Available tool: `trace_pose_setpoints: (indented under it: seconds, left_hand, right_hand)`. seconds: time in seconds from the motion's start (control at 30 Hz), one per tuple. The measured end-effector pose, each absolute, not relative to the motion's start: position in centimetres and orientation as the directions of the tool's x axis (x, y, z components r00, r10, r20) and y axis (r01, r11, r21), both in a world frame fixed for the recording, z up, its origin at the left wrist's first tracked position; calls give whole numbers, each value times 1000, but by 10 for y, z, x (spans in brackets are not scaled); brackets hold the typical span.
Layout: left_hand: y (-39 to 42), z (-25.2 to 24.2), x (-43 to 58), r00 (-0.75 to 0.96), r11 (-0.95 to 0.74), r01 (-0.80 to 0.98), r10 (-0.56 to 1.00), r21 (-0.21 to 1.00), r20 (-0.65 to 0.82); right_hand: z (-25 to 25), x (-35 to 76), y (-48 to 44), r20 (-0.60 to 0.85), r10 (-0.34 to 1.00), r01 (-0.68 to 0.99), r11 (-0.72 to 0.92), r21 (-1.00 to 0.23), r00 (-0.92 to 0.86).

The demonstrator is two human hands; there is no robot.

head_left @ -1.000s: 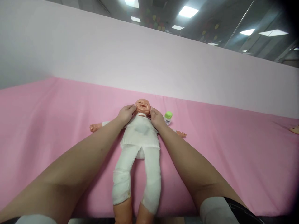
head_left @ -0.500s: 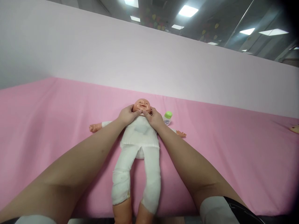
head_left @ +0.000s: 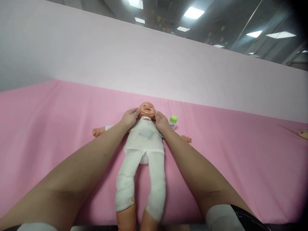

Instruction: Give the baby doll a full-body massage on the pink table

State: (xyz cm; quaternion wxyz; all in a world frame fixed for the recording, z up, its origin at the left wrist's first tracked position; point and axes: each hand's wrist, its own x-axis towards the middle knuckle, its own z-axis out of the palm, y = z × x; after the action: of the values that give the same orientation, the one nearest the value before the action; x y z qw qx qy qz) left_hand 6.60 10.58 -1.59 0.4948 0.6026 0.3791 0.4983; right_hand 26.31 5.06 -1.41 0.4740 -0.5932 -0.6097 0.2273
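Observation:
A baby doll (head_left: 144, 136) in white cloth clothing lies on its back, its head away from me and its legs towards me. My left hand (head_left: 130, 118) cups the left side of the doll's head (head_left: 147, 109), fingers curled in against the cheek. On the opposite cheek rests my right hand (head_left: 161, 122), its fingers held together. Both thumbs are at the sides of the face, and some fingertips are hidden by the head. Close to my right hand stands a small bottle (head_left: 173, 121) with a green cap. The doll's arms stretch out sideways beneath my wrists.
A pink cloth (head_left: 228, 147) covers the table. Behind it rises a pale partition (head_left: 154, 61), with dark glass reflecting ceiling lights above. Part of another doll-like object (head_left: 303, 133) shows at the far right edge. The doll's feet reach past the near table edge.
My thumbs have moved apart from the doll's chin outward to the sides of its face, so the chin and neck now show. The doll and bottle lie where they were.

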Motion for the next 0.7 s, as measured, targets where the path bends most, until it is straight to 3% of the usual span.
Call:
trace_pose_setpoints:
  seconds: [0.33,0.7]
  left_hand:
    - [89,2,61,270,-403,370,909,837,318]
    - [91,-1,61,289,-393,270,904,879,316]
  right_hand:
    - [0,253,36,285,941,654,102,-750,180]
    - [-8,258,43,329,934,632,172,-756,138]
